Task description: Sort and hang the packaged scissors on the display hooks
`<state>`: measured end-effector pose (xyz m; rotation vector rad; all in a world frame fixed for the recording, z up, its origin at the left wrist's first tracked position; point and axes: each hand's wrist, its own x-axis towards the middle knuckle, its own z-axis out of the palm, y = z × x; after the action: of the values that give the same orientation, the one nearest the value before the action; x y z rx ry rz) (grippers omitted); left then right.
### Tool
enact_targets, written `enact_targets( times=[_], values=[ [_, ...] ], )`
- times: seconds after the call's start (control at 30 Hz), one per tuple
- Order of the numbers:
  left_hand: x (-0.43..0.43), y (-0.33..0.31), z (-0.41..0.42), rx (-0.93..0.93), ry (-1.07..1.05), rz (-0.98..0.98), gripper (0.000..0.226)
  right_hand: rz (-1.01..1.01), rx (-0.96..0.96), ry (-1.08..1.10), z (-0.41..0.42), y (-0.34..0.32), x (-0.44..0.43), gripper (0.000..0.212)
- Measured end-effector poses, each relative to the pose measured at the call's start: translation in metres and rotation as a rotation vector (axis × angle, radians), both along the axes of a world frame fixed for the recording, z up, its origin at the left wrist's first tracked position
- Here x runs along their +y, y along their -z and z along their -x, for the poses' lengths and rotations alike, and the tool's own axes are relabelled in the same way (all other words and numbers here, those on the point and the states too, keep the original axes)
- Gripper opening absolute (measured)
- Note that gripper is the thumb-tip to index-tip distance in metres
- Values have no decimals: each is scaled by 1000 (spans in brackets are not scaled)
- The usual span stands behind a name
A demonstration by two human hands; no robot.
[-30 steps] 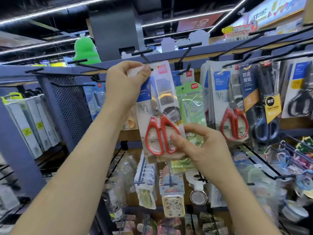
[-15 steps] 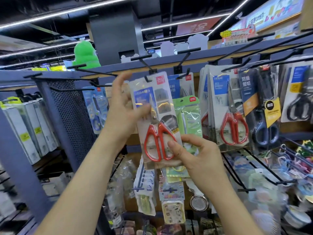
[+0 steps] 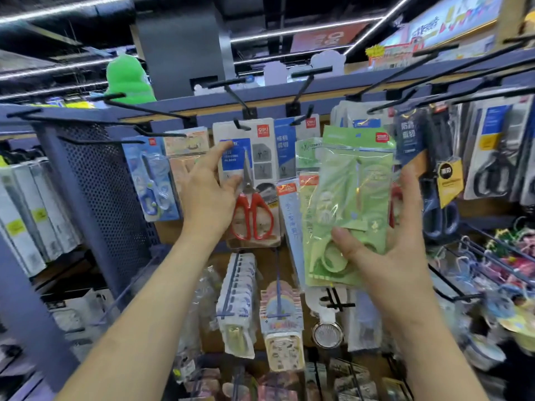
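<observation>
Overhead I see a dark shop ceiling crossed by bright light strips (image 3: 304, 30), with lit signs (image 3: 451, 18) toward the upper right. Below runs a blue-grey display rack (image 3: 289, 96); black hooks jut from its top rail, and a perforated metal panel (image 3: 110, 183) closes its left end. A green plush toy (image 3: 127, 79) sits on the rack's top edge near the left corner.

Packs crowd the hooks: dark-handled scissors (image 3: 440, 175) toward the right edge, a blue pair (image 3: 153, 183) beside the panel.

Midway along the top rail, the red-handled scissors pack (image 3: 252, 180) hangs from a short hook (image 3: 241, 125). My left grip (image 3: 208, 195) lies open against it, forefinger tip on the blue label and thumb on the pack's face, clasping nothing.

My right grip (image 3: 388, 256) holds the green scissors pack (image 3: 347, 209) in front of the rack, just right of the red one, thumb across its lower front and fingers wrapped behind its right edge.
</observation>
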<state>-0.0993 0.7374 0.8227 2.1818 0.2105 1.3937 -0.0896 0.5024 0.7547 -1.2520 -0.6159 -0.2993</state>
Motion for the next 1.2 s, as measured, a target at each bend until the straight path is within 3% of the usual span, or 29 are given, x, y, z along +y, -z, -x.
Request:
enact_targets(
  times=[0.07, 0.2, 0.3, 0.33, 0.4, 0.53, 0.73, 0.9, 1.03, 1.2],
  values=[
    [-4, 1, 0, 4, -53, -45, 48, -43, 70, -89, 3, 1, 0, 104],
    [-16, -2, 19, -64, -53, -13, 29, -104, 128, -264, 11, 2, 2, 70],
    [-47, -10, 54, -95, 413, 280, 17, -103, 85, -318, 20, 2, 10, 58],
    [-56, -11, 63, -35, 547, 326, 22, -88, 69, -332, 21, 3, 15, 62],
    [-66, -3, 74, 58, 618, 280, 30, -29, 30, -376, 27, 5, 25, 77],
    [-53, 18, 82, -86, 592, 500, 39, 27, 24, -517, 42, 8, 45, 83],
    [-31, 34, 96, -288, 529, 704, 11, 141, 228, -848, 55, 16, 76, 74],
    [2, 22, 101, -205, 436, 884, 12, 237, 71, -685, 66, 18, 107, 81],
    [24, 6, 93, -229, 355, 836, 12, 222, -35, -600, 75, 16, 134, 88],
    [42, -5, 90, -356, 324, 782, 17, 74, 72, -589, 80, 0, 153, 54]
  ],
)
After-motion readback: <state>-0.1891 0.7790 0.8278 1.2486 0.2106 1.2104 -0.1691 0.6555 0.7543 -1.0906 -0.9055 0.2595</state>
